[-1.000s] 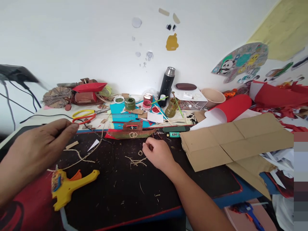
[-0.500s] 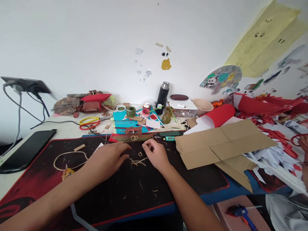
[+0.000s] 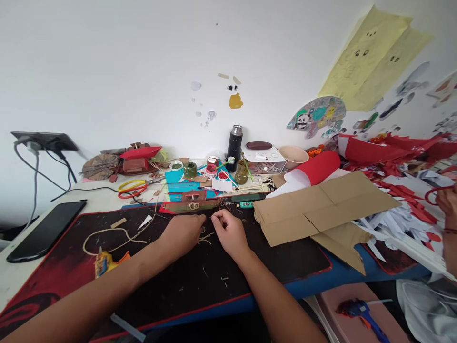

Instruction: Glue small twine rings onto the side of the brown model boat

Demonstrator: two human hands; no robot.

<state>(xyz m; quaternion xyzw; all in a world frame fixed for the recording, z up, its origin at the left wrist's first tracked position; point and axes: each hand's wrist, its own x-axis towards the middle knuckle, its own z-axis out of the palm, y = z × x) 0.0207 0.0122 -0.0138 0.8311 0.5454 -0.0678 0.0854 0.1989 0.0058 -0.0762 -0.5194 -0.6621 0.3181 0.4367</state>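
Observation:
My left hand (image 3: 183,233) is over the black mat (image 3: 171,286), its fingers drawn together and mostly hidden behind its back. Close by on the right, my right hand (image 3: 231,232) has thumb and index finger pinched. Whatever the fingertips hold is too small to make out. Short pieces of twine (image 3: 205,238) lie on the mat between the hands, partly covered by my left hand. Just beyond stands a small model boat (image 3: 189,205) in green and brown, with twine rings on its side. A longer twine loop (image 3: 107,232) lies left of my left hand.
A yellow hot glue gun (image 3: 107,263) is beside my left forearm, and a phone (image 3: 46,231) lies far left. Scissors (image 3: 132,190), paint jars (image 3: 191,170) and a flask (image 3: 234,145) stand behind. Cardboard (image 3: 321,205) covers the right; another person's hand (image 3: 448,205) is at the edge.
My left hand has moved right, close to my right hand, and its fingers have drawn together. My right hand stays pinched. The camera view has shifted slightly.

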